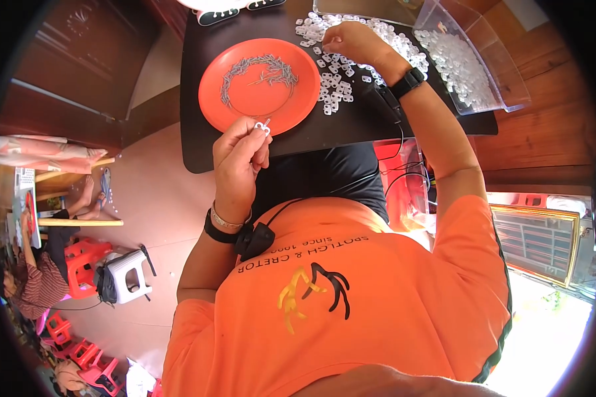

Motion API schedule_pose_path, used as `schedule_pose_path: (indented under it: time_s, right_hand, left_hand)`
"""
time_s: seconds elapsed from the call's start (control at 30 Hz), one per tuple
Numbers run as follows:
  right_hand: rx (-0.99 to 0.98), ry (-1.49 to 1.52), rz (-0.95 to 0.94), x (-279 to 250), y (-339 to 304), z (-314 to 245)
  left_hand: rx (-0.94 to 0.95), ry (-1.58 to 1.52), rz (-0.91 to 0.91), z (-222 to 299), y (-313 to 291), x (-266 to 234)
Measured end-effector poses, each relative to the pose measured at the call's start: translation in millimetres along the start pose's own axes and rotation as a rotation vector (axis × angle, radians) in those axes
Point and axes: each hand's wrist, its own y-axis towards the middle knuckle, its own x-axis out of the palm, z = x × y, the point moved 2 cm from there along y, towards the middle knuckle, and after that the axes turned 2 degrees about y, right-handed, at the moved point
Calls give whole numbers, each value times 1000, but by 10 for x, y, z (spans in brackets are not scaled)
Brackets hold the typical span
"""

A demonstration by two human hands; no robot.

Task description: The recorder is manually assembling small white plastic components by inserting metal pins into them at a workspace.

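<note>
My left hand [237, 159] is closed in a pinch at the near edge of the orange plate [208, 99]. Between thumb and finger it grips a small white plastic clip [263, 128] with holes, and a thin grey pin seems to stand in it. A ring of grey nails [245, 64] lies on the plate. Over at the far right, my right hand [357, 44] bends down at the left part of a heap of white plastic clips [336, 89]. Its fingertips are drawn together, and what lies in them, if anything, is too small to make out.
A clear plastic bin [510, 89] full of translucent pieces stands on the right of the dark table [198, 142]. Another clear tray [321, 6] is at the far edge, near black-and-white shoes [217, 16]. Stools [127, 276] and a seated person [43, 284] are off left.
</note>
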Motion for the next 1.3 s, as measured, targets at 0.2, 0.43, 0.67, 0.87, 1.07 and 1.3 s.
schedule_pose_path:
  time_s: [0.2, 0.43, 0.67, 0.87, 1.07, 1.3]
  right_hand:
    - [108, 695, -30, -122, -197, -171]
    - [-70, 1287, -166, -199, -602, -975]
    - [-117, 1339, -147, -58, -714, -1337]
    - [-137, 1393, -131, 104, -726, -1475]
    - [-148, 1452, -19, 239, -747, -1554]
    - [-2, 1489, 78, 439, -823, -1507]
  left_hand:
    - [30, 31, -3, 9, 20, 20]
    - [78, 50, -10, 97, 76, 107]
    - [92, 13, 24, 85, 46, 106]
    - [116, -18, -16, 38, 25, 96]
    - [120, -31, -2, 17, 22, 50]
    - [179, -52, -7, -41, 34, -24]
